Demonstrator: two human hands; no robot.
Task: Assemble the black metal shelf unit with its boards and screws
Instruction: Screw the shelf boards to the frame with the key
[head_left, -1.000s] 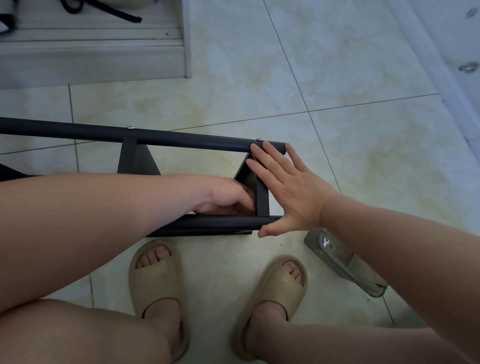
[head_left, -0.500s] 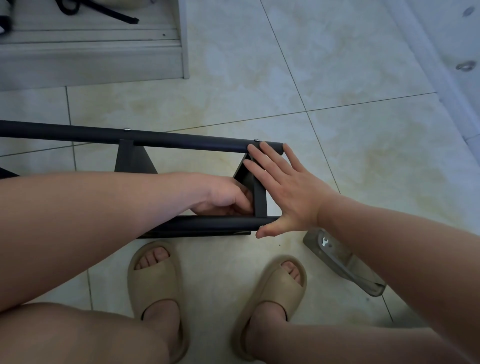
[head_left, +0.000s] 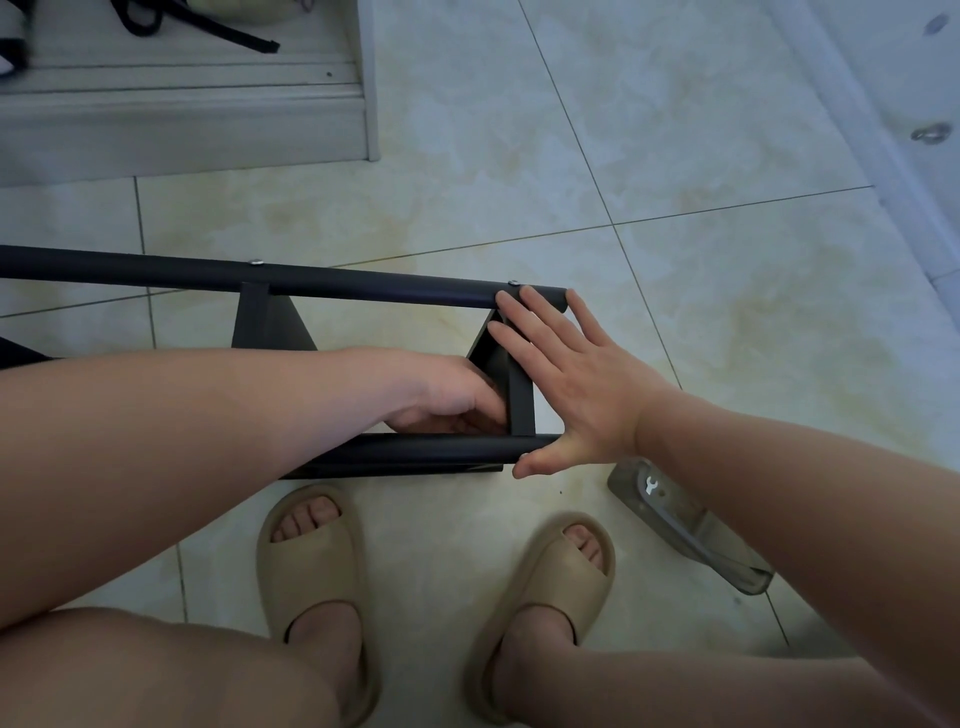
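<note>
Black metal shelf frame lies on its side on the tiled floor, just ahead of the person's feet. 2 parallel tubes run left-right: upper tube and lower tube. They are joined by an end cross brace and a 2nd brace further left. 2 screw heads sit on the upper tube, 1 over the end brace and 1 over the 2nd brace. No boards in view.

Right grip is spread flat with straight fingers pressed on the end brace and the tip of the upper tube. Its thumb lies at the end of the lower tube, not clamped on anything.

Left grip reaches in between the 2 tubes, fingers curled against the inner side of the end brace. Fingertips are hidden behind the brace, so I can't tell whether it holds anything.

Clear plastic packet lies on the floor near the right forearm, apart from the frame, with a small flat wrench visible inside.

Beige sandals — left, right — sit on the floor below the lower tube. Pale cabinet base at top left, black strap on it.
</note>
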